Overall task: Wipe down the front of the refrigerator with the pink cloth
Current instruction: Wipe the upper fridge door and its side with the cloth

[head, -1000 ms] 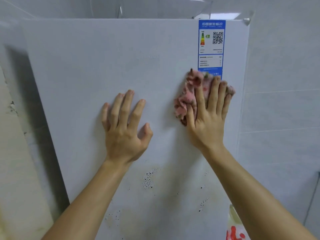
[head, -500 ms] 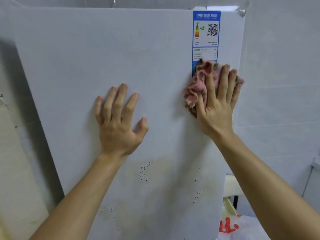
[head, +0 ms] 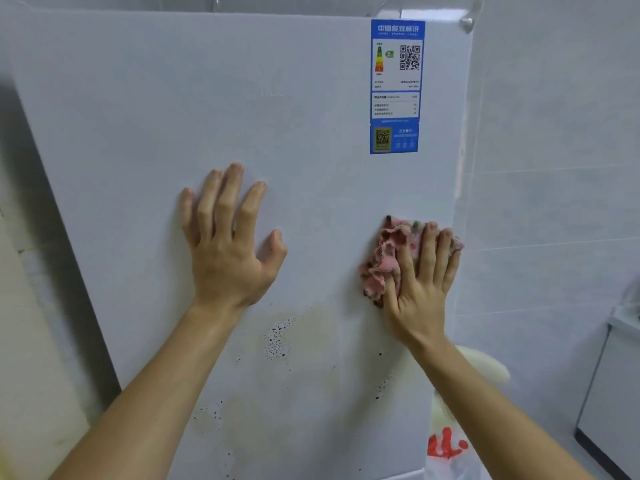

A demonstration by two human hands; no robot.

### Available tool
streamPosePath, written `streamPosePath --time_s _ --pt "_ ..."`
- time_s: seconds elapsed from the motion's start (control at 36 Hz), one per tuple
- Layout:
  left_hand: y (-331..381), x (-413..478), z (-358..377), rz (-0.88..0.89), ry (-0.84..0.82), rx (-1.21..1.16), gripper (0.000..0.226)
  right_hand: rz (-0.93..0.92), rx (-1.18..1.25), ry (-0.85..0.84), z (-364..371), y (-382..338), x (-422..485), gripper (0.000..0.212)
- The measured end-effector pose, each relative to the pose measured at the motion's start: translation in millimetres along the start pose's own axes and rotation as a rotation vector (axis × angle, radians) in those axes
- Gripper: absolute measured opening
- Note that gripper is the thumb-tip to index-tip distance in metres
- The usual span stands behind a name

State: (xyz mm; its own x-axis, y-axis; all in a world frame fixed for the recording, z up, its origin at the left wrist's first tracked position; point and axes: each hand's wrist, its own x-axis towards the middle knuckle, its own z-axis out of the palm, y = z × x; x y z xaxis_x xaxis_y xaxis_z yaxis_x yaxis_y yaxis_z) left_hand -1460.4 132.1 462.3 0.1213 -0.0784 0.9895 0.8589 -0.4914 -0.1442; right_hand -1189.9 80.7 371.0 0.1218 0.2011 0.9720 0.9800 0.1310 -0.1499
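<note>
The cloth (head: 382,259) lies bunched against the fridge (head: 138,133) front, close to its right edge and below the blue label (head: 396,84) in the top right corner. The right hand (head: 420,289) presses it flat to the door. Its fingers (head: 429,251) are nearly straight and close together on top of the fabric rather than curled round it, probably so the whole palm can push the cloth across the panel. The left hand (head: 228,251) holds nothing. It rests bare on the door near the middle with its fingers (head: 228,202) spread wide and the thumb out to the side, apparently to brace the person and steady the door against the wiping pressure. Dark specks (head: 277,337) and a yellowish stain sit lower on the door, beneath both hands, so that part looks not yet wiped. A white bag (head: 446,445) with red print shows past the bottom right corner.
</note>
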Motion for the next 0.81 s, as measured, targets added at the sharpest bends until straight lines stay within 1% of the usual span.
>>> streamPosePath --time_s 0.11,0.17,0.22,0.31,0.42,0.5,0.56,0.69,0.81 --pt "-1 1 -1 0.002 -0.008 -0.003 0.057 -0.058 -0.007 0.042 -9 2 56 0.056" --pt "-1 1 -3 0.002 -0.017 -0.009 0.057 -0.047 0.003 0.067 -14 1 88 0.057" --pt "-2 1 -5 0.002 -0.035 -0.018 0.058 -0.02 0.024 0.076 -15 0 102 0.056" --pt "-4 0 -10 0.006 -0.068 -0.022 0.06 -0.005 0.047 0.067 -13 3 86 0.055" --pt "-7 -4 -17 0.001 -0.101 0.0 0.062 0.062 0.079 -0.037 -7 13 14 0.057" --pt "-14 -15 -22 -0.052 -0.08 0.042 0.058 0.117 0.05 -0.127 -1 14 -48 0.06" --pt "-22 -26 -27 -0.115 -0.06 0.077 0.056 0.119 0.033 -0.152 1 9 -66 0.062" --pt "-43 -52 -37 -0.172 -0.084 0.137 0.054 0.115 0.038 -0.087 5 -7 -48 0.059" --pt "-59 -59 -49 -0.212 -0.104 0.185 0.055 0.111 0.056 -0.028 8 -32 -12 0.056"
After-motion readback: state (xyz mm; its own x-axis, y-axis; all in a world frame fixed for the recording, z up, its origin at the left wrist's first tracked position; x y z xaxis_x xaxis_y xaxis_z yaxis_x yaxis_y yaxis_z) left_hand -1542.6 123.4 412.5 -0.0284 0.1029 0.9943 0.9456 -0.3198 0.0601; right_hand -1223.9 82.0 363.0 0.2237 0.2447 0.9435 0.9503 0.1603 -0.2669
